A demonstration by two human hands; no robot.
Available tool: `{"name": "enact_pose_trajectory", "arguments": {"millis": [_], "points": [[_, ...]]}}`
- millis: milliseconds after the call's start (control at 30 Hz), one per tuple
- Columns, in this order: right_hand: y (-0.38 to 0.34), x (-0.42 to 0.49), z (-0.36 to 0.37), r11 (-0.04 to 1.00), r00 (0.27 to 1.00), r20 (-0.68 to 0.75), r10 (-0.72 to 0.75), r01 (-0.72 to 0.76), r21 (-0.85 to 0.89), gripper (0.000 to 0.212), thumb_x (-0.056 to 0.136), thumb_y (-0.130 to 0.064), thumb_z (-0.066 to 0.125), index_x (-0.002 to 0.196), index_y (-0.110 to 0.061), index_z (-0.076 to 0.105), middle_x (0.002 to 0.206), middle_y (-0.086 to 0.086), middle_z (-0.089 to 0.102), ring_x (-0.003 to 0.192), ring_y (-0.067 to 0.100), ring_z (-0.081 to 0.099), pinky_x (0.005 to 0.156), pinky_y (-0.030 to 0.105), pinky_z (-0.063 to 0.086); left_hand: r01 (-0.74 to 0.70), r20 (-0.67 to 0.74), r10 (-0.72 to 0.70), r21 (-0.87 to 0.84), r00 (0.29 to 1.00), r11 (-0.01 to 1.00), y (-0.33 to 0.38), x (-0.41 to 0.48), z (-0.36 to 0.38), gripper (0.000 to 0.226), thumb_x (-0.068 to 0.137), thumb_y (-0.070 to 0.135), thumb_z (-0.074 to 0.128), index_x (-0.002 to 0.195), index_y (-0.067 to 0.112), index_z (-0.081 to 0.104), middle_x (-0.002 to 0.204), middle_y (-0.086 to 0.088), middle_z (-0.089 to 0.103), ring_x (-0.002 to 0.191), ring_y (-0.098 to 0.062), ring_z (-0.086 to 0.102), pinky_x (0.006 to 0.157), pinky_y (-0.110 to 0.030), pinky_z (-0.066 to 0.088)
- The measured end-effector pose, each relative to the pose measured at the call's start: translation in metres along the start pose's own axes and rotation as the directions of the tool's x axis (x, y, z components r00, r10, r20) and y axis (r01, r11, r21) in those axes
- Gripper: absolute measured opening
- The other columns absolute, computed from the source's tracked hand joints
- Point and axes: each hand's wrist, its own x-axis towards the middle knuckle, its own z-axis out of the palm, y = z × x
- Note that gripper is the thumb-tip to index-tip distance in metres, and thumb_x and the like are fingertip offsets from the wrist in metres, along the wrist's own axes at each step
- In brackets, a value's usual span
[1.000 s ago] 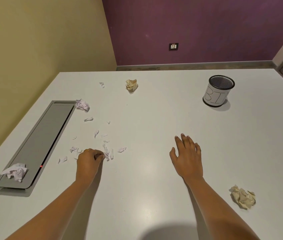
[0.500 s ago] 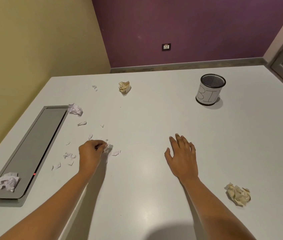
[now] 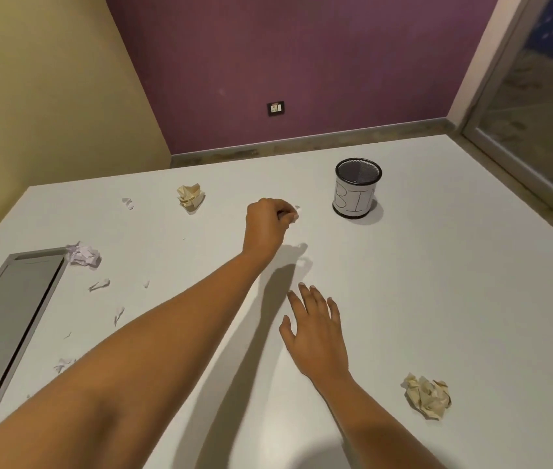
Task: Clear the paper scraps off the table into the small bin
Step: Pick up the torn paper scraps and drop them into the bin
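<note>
Left hand (image 3: 268, 221) pinches paper scraps (image 3: 294, 216) near the small bin (image 3: 356, 189).

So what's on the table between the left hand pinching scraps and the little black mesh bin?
Nothing: in the head view, only bare white tabletop separates the left hand, pinching white paper scraps, from the small black mesh bin.

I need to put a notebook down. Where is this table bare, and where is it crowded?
Bare: the right side, from the bin down to the cream paper ball, and the far right corner. Crowded: the left, beside the grey panel, strewn with scraps.
</note>
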Motion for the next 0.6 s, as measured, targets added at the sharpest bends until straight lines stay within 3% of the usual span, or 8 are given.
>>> {"name": "enact_pose_trajectory", "arguments": {"millis": [133, 233, 300, 467, 600], "points": [[0.001, 0.001, -0.004, 0.998, 0.999, -0.046, -0.015, 0.012, -0.067, 0.041, 0.076, -0.031, 0.065, 0.115, -0.018, 0.066, 0.123, 0.003, 0.066, 0.117, 0.020, 0.060, 0.097, 0.043, 0.048, -0.068, 0.065, 0.065, 0.048, 0.996, 0.997, 0.028, 0.042, 0.035, 0.013, 0.083, 0.000, 0.061, 0.088, -0.002, 0.072, 0.091, -0.018, 0.073, 0.068, -0.016, 0.057, 0.066, -0.017, 0.041], [0.001, 0.000, -0.004, 0.995, 0.997, -0.066, -0.029, 0.023, -0.096, 0.045, 0.083, -0.032, 0.038, 0.115, -0.018, 0.067, 0.121, 0.004, 0.067, 0.115, 0.020, 0.062, 0.095, 0.042, 0.050, -0.136, 0.143, 0.117, 0.126, 0.983, 0.983, 0.044, 0.068, 0.055, 0.015, 0.083, 0.000, 0.059, 0.091, -0.002, 0.072, 0.096, -0.019, 0.072, 0.083, -0.026, 0.063, 0.074, -0.026, 0.046], [0.000, 0.002, -0.005, 0.996, 0.997, -0.069, -0.029, 0.023, -0.084, 0.050, 0.083, -0.034, 0.032, 0.115, -0.019, 0.066, 0.122, 0.004, 0.066, 0.116, 0.019, 0.061, 0.095, 0.042, 0.050, -0.199, 0.201, 0.164, 0.170, 0.966, 0.965, 0.054, 0.087, 0.064, 0.017, 0.084, 0.002, 0.059, 0.095, -0.002, 0.071, 0.101, -0.019, 0.071, 0.096, -0.029, 0.063, 0.083, -0.032, 0.049], [0.003, 0.003, -0.002, 0.996, 0.997, -0.064, -0.041, 0.036, -0.080, 0.041, 0.079, -0.036, 0.052, 0.115, -0.022, 0.065, 0.123, 0.001, 0.066, 0.117, 0.017, 0.060, 0.097, 0.041, 0.048, -0.264, 0.287, 0.192, 0.240, 0.939, 0.934, 0.073, 0.120, 0.081, 0.021, 0.088, 0.001, 0.054, 0.102, -0.001, 0.069, 0.108, -0.018, 0.070, 0.095, -0.024, 0.065, 0.087, -0.029, 0.051], [0.002, 0.005, -0.001, 0.997, 0.998, -0.060, -0.021, 0.016, -0.081, 0.041, 0.076, -0.037, 0.052, 0.112, -0.025, 0.067, 0.121, -0.002, 0.067, 0.114, 0.015, 0.062, 0.096, 0.040, 0.049, -0.275, 0.334, 0.169, 0.303, 0.927, 0.913, 0.074, 0.130, 0.095, 0.021, 0.087, 0.007, 0.060, 0.106, 0.000, 0.067, 0.110, -0.017, 0.069, 0.101, -0.027, 0.064, 0.091, -0.030, 0.050]]}}
